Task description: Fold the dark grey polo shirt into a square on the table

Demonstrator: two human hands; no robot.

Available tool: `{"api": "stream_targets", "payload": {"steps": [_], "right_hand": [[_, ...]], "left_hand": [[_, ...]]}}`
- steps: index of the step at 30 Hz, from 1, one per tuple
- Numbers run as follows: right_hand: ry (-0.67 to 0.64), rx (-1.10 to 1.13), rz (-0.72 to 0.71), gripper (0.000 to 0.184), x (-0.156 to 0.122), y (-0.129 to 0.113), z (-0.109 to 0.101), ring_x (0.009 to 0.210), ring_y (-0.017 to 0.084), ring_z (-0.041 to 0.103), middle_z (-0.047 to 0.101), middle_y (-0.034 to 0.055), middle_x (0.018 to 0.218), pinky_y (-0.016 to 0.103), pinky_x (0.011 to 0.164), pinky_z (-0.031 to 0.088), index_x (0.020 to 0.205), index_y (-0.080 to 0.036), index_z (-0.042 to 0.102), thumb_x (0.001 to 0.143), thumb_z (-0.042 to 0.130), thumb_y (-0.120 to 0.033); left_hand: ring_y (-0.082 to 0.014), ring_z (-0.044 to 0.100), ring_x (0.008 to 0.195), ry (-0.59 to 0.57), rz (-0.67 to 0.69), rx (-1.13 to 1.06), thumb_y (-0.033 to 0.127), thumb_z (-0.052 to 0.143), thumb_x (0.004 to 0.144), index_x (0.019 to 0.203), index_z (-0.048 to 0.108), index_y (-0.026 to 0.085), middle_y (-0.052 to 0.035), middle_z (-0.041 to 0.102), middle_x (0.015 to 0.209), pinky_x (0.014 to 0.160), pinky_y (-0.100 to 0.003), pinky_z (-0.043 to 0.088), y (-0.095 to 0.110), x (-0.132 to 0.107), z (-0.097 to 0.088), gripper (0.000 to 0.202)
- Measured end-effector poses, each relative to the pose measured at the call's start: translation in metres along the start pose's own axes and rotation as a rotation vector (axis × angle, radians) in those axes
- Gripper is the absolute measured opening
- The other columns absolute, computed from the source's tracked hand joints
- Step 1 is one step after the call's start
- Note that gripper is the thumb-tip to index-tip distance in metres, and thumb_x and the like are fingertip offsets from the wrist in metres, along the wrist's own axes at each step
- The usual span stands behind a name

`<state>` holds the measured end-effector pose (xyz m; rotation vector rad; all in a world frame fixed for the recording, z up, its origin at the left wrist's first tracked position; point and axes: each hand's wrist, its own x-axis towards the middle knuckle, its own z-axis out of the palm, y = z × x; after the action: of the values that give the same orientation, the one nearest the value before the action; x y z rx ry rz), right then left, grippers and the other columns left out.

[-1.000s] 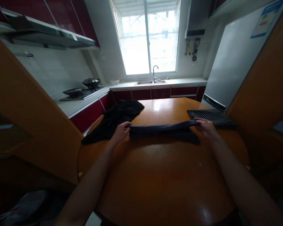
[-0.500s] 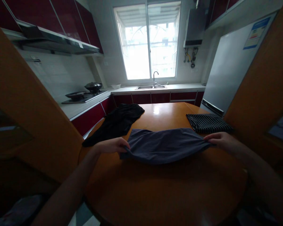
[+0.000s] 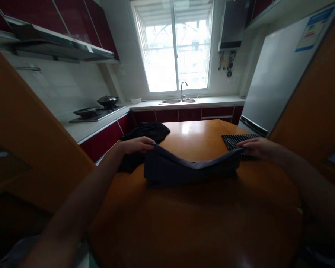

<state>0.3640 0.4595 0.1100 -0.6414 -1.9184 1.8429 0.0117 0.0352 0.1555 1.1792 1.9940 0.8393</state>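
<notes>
A grey-blue piece of clothing (image 3: 190,173), whose exact kind I cannot make out, hangs between my two hands above the wooden table (image 3: 195,223). My left hand (image 3: 139,144) pinches its upper left corner, and my right hand (image 3: 255,146) pinches the upper right one. Its top edge sags in the middle, while the lower part reaches down to the tabletop. Behind my left hand lies a crumpled black garment (image 3: 150,130), partly covered by the hand. A black-and-white striped folded cloth (image 3: 230,140) lies behind my right hand, which hides part of it.
Beyond the table runs a counter with a sink (image 3: 181,101) under the window. To the left, a covered wok (image 3: 108,100) and a pan (image 3: 85,112) sit on the stove. A fridge (image 3: 279,74) stands at the right, and wooden door panels (image 3: 30,123) flank the view.
Both hands have risen and moved away from me, lifting the near edge of the grey-blue clothing. It now hangs upright instead of lying spread toward the far side.
</notes>
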Motion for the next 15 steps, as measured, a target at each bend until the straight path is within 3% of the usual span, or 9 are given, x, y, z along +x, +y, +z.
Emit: {"api": "stream_targets", "payload": {"steps": [2,4,7,9,11,13,15], "right_hand": [[0.070,0.095,0.088,0.013,0.048,-0.019,0.017,0.078,0.017,0.069,0.074,0.0135,0.088,0.025,0.070,0.057,0.083,-0.008,0.073,0.078,0.061,-0.004],[0.156,0.108,0.039,0.015,0.093,-0.037,0.035,0.075,0.013,0.066,0.073,0.0074,0.086,0.021,0.069,0.055,0.090,-0.012,0.071,0.082,0.059,-0.006],[0.200,0.094,-0.035,0.025,0.140,-0.049,0.062,0.075,0.012,0.065,0.072,0.0048,0.096,0.023,0.072,0.055,0.111,-0.018,0.067,0.087,0.059,-0.016],[0.177,-0.031,-0.093,0.040,0.153,-0.040,0.077,0.080,0.013,0.066,0.072,0.0071,0.107,0.027,0.075,0.055,0.126,-0.020,0.062,0.086,0.063,-0.021],[0.113,-0.219,-0.165,0.047,0.154,-0.022,0.089,0.086,0.016,0.067,0.071,0.0103,0.114,0.029,0.079,0.055,0.130,-0.019,0.061,0.084,0.065,-0.022],[0.025,-0.406,-0.240,0.040,0.147,0.003,0.095,0.093,0.020,0.068,0.073,0.0119,0.112,0.031,0.083,0.054,0.120,-0.015,0.068,0.081,0.065,-0.022],[-0.075,-0.571,-0.301,0.029,0.135,0.027,0.098,0.095,0.023,0.069,0.075,0.0114,0.105,0.033,0.086,0.053,0.105,-0.015,0.074,0.079,0.065,-0.021]], "left_hand": [[-0.0106,0.051,0.055,0.171,0.003,-0.004,0.047,0.077,0.077,0.089,0.072,0.013,-0.0011,0.060,0.069,0.051,-0.021,0.043,0.006,0.039,-0.023,0.036],[-0.0139,0.058,0.063,0.446,0.021,0.044,0.040,0.074,0.079,0.093,0.070,0.011,-0.0048,0.065,0.076,0.060,-0.025,0.051,0.013,0.077,-0.043,0.033],[-0.0232,0.064,0.101,0.746,0.081,0.126,0.026,0.072,0.079,0.119,0.063,0.011,-0.0133,0.067,0.111,0.089,-0.037,0.053,0.020,0.122,-0.054,0.043],[-0.0268,0.051,0.128,0.814,0.136,0.188,0.017,0.072,0.075,0.133,0.055,0.013,-0.0154,0.056,0.135,0.108,-0.041,0.042,0.019,0.138,-0.044,0.061],[-0.0276,0.039,0.139,0.845,0.229,0.318,0.012,0.069,0.073,0.137,0.053,0.014,-0.0147,0.048,0.145,0.116,-0.043,0.032,0.010,0.141,-0.023,0.066],[-0.0265,0.046,0.135,0.786,0.339,0.469,0.013,0.064,0.077,0.133,0.058,0.016,-0.0125,0.054,0.139,0.116,-0.042,0.034,-0.003,0.133,0.008,0.056],[-0.0242,0.059,0.119,0.636,0.383,0.544,0.017,0.060,0.083,0.120,0.067,0.017,-0.0098,0.064,0.123,0.109,-0.039,0.042,-0.019,0.118,0.042,0.038]]}}
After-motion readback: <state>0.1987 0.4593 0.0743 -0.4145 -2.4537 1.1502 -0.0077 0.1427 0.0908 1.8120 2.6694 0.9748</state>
